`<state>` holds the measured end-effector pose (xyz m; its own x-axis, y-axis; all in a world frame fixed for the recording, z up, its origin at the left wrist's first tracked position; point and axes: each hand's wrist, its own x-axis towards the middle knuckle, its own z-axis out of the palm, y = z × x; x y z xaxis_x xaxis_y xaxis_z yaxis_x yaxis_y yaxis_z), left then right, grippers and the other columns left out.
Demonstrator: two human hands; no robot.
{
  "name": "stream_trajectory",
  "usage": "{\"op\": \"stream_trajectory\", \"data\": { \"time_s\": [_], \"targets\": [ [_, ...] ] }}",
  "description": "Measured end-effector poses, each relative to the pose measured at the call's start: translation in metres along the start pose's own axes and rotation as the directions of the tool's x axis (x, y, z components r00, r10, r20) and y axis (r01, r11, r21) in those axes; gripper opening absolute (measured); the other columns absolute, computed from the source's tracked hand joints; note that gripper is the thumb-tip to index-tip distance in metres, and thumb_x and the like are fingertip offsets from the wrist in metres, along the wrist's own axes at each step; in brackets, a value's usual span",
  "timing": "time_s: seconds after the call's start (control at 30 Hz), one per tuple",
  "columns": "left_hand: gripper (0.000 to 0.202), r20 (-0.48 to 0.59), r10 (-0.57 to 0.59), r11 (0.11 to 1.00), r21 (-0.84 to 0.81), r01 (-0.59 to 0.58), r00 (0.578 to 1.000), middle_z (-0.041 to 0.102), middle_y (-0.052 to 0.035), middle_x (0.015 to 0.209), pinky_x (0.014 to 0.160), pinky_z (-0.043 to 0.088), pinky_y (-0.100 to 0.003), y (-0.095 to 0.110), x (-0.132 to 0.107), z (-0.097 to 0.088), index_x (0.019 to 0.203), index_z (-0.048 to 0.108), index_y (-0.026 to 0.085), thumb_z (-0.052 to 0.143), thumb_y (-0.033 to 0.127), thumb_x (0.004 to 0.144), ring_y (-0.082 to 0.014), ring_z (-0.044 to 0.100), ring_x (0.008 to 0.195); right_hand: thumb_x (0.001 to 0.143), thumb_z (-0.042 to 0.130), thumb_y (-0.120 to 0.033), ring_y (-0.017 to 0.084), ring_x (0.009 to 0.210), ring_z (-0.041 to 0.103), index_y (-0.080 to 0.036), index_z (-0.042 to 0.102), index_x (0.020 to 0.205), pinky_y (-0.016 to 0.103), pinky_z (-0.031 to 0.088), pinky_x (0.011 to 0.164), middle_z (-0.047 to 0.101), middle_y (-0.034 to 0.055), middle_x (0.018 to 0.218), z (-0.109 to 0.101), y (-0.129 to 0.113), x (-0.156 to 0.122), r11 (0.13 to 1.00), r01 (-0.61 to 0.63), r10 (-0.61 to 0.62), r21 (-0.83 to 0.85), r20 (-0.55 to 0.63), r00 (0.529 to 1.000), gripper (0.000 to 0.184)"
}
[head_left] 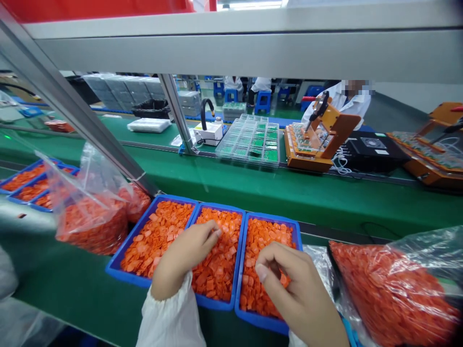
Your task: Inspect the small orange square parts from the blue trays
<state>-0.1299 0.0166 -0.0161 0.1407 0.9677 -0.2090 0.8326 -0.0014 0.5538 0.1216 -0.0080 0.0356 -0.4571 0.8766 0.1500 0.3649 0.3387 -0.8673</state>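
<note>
Three blue trays stand side by side at the near edge of the green bench, each full of small orange plastic pieces. My left hand (186, 255) reaches over the middle tray (234, 262), fingers bent together with their tips among the orange pieces (217, 270). My right hand (292, 284) hovers over the right tray (297, 231), fingers curled in a pinch on some orange pieces. The left tray (119, 262) is untouched.
Clear bags of orange pieces lie at the left (94, 217) and right (390, 294). More blue trays (21, 185) sit far left. A slanted metal post (72, 115) crosses the bench. Beyond a green conveyor are a clear compartment tray (249, 140), orange fixtures (318, 140) and a person in white (343, 101).
</note>
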Motion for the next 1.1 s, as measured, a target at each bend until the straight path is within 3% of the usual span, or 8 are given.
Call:
{"op": "stream_trajectory", "data": {
  "time_s": [0.1,0.2,0.33,0.43,0.6,0.83,0.97,1.1],
  "targets": [
    [0.027,0.036,-0.015,0.999,0.038,0.014,0.999,0.075,-0.009,0.118,0.097,0.05,-0.037,-0.015,0.012,0.008,0.115,0.067,0.021,0.043,0.025,0.104,-0.0261,0.069,0.11,0.099,0.052,-0.024,0.012,0.063,0.054,-0.023,0.057,0.078,0.027,0.037,0.059,0.059,-0.0041,0.07,0.001,-0.001,-0.001,1.0,-0.003,0.003,-0.001,0.016,1.0,0.022],
    [0.046,0.059,-0.025,0.996,0.089,0.019,0.998,0.067,-0.011,0.138,0.111,0.045,-0.039,-0.018,0.02,0.018,0.136,0.063,0.022,0.063,0.016,0.091,-0.0288,0.062,0.129,0.099,0.053,-0.024,0.012,0.062,0.053,-0.023,0.056,0.077,0.026,0.036,0.058,0.058,-0.0047,0.069,0.001,-0.002,-0.001,1.0,0.0,0.0,0.002,0.018,1.0,0.021],
    [0.066,0.101,-0.055,0.99,0.133,0.041,0.993,0.066,-0.0108,0.134,0.109,0.049,-0.039,-0.021,0.026,0.027,0.137,0.065,0.022,0.08,0.013,0.073,-0.0305,0.065,0.123,0.098,0.053,-0.024,0.011,0.061,0.052,-0.023,0.056,0.077,0.026,0.036,0.057,0.057,-0.005,0.068,0.0,-0.002,0.0,1.0,0.007,-0.007,0.007,0.005,1.0,0.021],
    [0.063,0.091,-0.107,0.984,0.154,0.092,0.99,0.068,-0.0113,0.129,0.105,0.051,-0.037,-0.027,0.026,0.026,0.133,0.067,0.02,0.082,0.013,0.072,-0.0299,0.067,0.119,0.099,0.053,-0.024,0.011,0.061,0.053,-0.023,0.056,0.077,0.026,0.036,0.057,0.057,-0.0053,0.068,-0.001,-0.001,0.0,1.0,0.005,-0.005,0.005,0.006,1.0,0.022],
    [0.068,0.025,-0.165,0.971,0.181,0.158,0.986,0.058,-0.0127,0.146,0.114,0.045,-0.039,-0.038,0.023,0.021,0.139,0.062,0.02,0.08,0.009,0.075,-0.0317,0.056,0.136,0.099,0.053,-0.025,0.011,0.062,0.053,-0.023,0.057,0.078,0.026,0.037,0.058,0.058,-0.0053,0.069,0.001,-0.001,0.001,1.0,-0.008,0.008,0.001,0.018,1.0,0.021],
    [0.035,0.079,-0.19,0.974,0.144,0.178,0.979,0.068,-0.0105,0.128,0.104,0.053,-0.046,-0.039,0.027,0.024,0.124,0.067,0.014,0.075,0.012,0.089,-0.026,0.066,0.116,0.099,0.053,-0.026,0.011,0.061,0.053,-0.023,0.055,0.077,0.026,0.036,0.057,0.057,-0.0054,0.068,0.001,0.0,0.0,1.0,0.017,-0.017,-0.006,0.03,0.999,0.023],
    [0.016,0.076,-0.181,0.979,0.111,0.172,0.981,0.072,-0.0066,0.11,0.096,0.056,-0.043,-0.037,0.026,0.019,0.11,0.069,0.014,0.071,0.016,0.095,-0.0218,0.069,0.102,0.1,0.053,-0.026,0.011,0.062,0.054,-0.023,0.056,0.077,0.026,0.037,0.058,0.058,-0.0049,0.068,0.0,0.0,0.0,1.0,0.03,-0.03,-0.006,0.028,0.999,0.023],
    [0.012,0.01,-0.17,0.983,0.079,0.168,0.985,0.074,-0.005,0.102,0.091,0.055,-0.038,-0.032,0.023,0.012,0.1,0.069,0.014,0.067,0.006,0.091,-0.0207,0.07,0.096,0.1,0.053,-0.025,0.011,0.062,0.055,-0.023,0.057,0.077,0.026,0.038,0.058,0.059,-0.0048,0.069,-0.001,0.0,0.0,0.999,0.035,-0.035,-0.004,0.022,0.999,0.023]
  ]
}}
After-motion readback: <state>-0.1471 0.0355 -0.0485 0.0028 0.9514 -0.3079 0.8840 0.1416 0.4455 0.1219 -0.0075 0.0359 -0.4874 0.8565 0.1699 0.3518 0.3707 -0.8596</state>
